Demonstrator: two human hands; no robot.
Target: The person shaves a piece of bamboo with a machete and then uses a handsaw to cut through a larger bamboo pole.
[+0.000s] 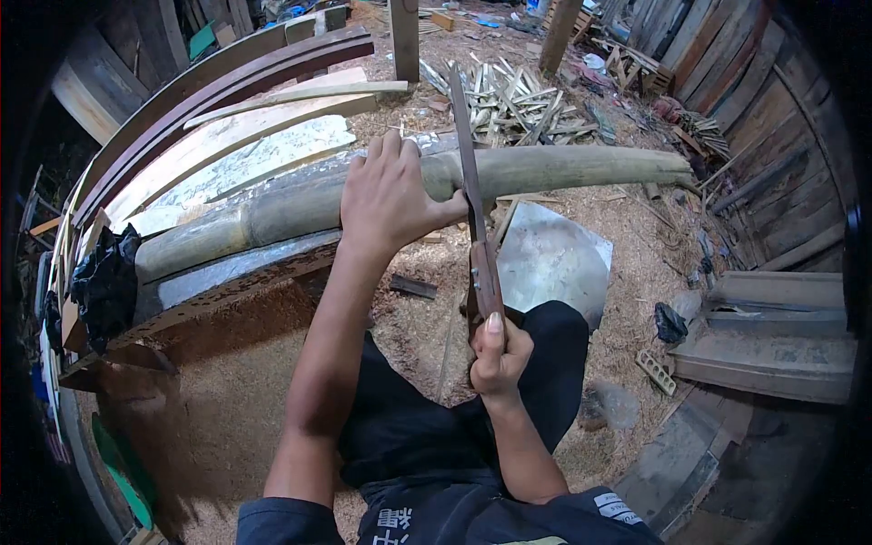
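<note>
A thick bamboo pole lies across a bench and sticks out past it to the right. My left hand presses on top of the pole, its fingers over the far side and its thumb stretched right to the saw's blade. In my right hand is the wooden handle of a saw, the fingers wrapped round it. The long dark blade points away from me and crosses the pole just right of my left hand.
Long curved boards lie at the back left. Split sticks are piled beyond the pole. A pale sheet rests on the sawdust-covered floor. A black plastic bag hangs at the left, and wooden planks stand at the right.
</note>
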